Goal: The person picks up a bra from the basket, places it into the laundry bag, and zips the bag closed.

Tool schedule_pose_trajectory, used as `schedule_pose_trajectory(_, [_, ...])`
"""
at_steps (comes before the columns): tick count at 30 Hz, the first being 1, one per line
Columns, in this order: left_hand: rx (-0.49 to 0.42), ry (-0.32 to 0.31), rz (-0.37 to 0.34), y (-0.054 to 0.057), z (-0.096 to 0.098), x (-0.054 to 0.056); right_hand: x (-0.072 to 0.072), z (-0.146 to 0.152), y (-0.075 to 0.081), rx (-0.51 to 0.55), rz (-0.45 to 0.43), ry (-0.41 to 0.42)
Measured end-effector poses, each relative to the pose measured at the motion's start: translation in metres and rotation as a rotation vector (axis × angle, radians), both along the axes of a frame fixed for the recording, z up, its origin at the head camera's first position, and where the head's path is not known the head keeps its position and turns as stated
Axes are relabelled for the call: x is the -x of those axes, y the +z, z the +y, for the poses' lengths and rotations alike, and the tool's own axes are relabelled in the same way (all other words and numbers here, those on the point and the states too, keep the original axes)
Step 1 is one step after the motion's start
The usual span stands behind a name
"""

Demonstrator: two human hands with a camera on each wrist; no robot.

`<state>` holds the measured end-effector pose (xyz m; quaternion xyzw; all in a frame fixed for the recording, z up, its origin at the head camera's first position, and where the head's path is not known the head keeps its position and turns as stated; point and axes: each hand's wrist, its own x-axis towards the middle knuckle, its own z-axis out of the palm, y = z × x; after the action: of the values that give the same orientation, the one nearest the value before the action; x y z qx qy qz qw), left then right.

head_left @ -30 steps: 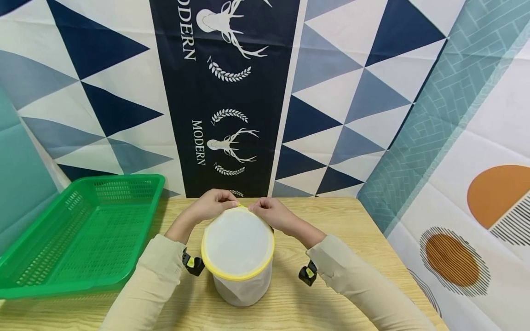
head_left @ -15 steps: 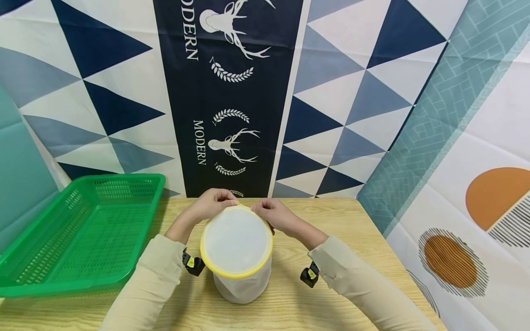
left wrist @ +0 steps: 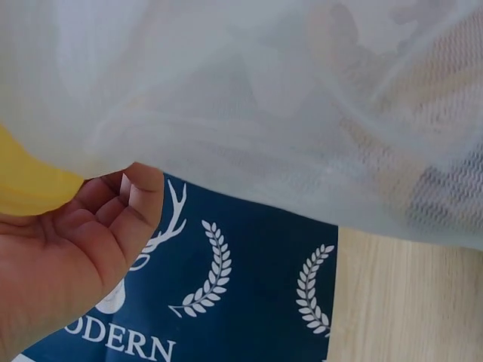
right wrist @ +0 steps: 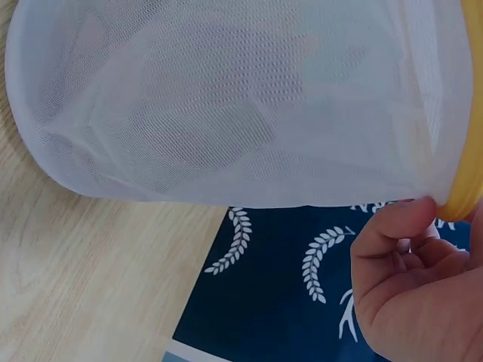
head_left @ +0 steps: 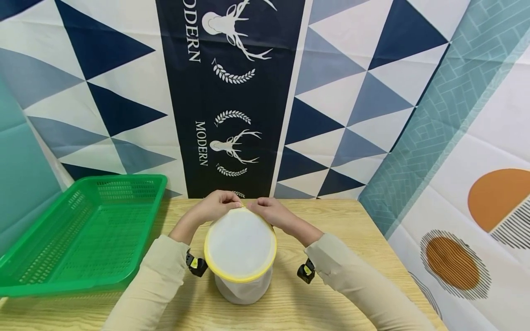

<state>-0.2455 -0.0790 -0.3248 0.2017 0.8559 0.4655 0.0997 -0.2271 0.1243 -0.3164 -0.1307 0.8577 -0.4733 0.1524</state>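
A white cylindrical mesh laundry bag (head_left: 241,243) with yellow trim around its top stands upright on the table, its round lid facing me. At the far side of the rim, my left hand (head_left: 217,206) pinches the yellow edge between thumb and fingers. Close beside it, my right hand (head_left: 276,214) pinches the same edge from the right. In the left wrist view the fingers of the left hand (left wrist: 90,256) curl at the yellow trim (left wrist: 30,181). Blurred coloured shapes show through the mesh (right wrist: 219,105) in the right wrist view; their kind is unclear. The fingertips are partly hidden.
A green plastic basket (head_left: 159,202) with perforated walls stands at the left of the wooden table (head_left: 331,257). Behind the table hangs a patterned cloth (head_left: 232,92) with deer heads and triangles. Another printed cloth (head_left: 497,138) hangs on the right.
Both hands keep hold of the bag's far edge. The gap between them widened slightly, then narrowed as the left hand moved right and the right hand moved left. The bag's top shifted slightly right.
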Motion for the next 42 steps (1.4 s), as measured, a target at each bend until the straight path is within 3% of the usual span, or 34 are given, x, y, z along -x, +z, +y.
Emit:
schedule_pose_trajectory(20, [0.007, -0.001, 0.039, 0.002, 0.003, -0.001, -0.009, 0.0, 0.002, 0.085, -0.028, 0.032])
schedule_pose_trajectory(35, [0.007, 0.037, 0.018, 0.003, 0.007, -0.002, -0.009, 0.002, -0.002, 0.089, -0.043, 0.001])
schedule_pose_trajectory(42, [-0.013, 0.048, -0.034, 0.001, 0.007, -0.001, -0.008, 0.001, -0.003, 0.097, -0.074, -0.076])
